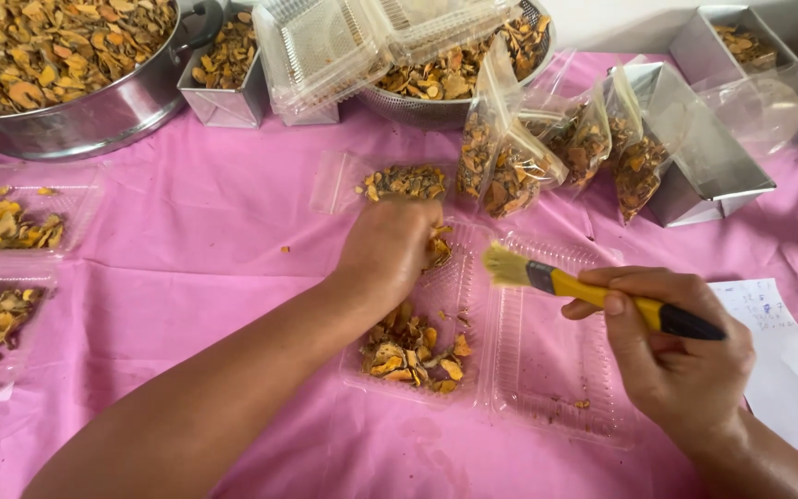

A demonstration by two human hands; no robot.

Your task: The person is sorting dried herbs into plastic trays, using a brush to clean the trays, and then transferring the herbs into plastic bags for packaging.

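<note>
My left hand (388,251) is closed around a clump of dried orange-brown slices (438,248) above the left half of an open clear plastic clamshell box (547,370). More slices (410,351) lie in that half, near my wrist. A small clear bag of slices (405,181) lies flat just beyond my knuckles. My right hand (671,346) grips a paintbrush (593,294) with a yellow and black handle; its pale bristles point left over the box's bare right half.
Several filled clear bags (556,152) lean against a steel tin (708,176). A large steel pot (66,65), a colander (454,74), small tins (228,69) and stacked clamshells (334,42) stand at the back. Two filled trays (2,268) sit left; paper (787,360) lies right.
</note>
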